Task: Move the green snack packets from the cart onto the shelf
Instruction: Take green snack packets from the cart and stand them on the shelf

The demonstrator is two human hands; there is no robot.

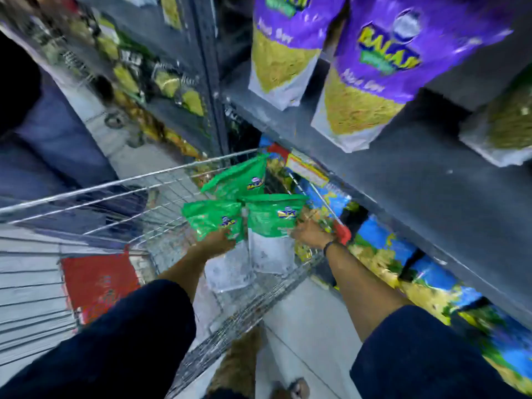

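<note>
You are near the start of the job, as far as this view shows: 3 green snack packets are visible and all 3 are over the wire cart (121, 214), none on the shelf (417, 180). The shelf board above carries only purple packets (371, 70), with bare grey space in front of them; I see no green packet up there.

Your left hand (214, 241) reaches down into the cart, forearm extended, fingers closed around the lower edge of the left green packet (214, 217). Your right hand (309, 233), with a dark band at the wrist, reaches in beside the cart's red corner piece (344, 233) and meets the right green packet (275, 216) at its edge; motion blur keeps me from telling whether those fingers are clamped on it or only touching. The third green packet (240, 180) lies behind the other 2, against the cart's far rim, untouched.

Judging from this, all the lifting to the shelf is left to do.
</note>
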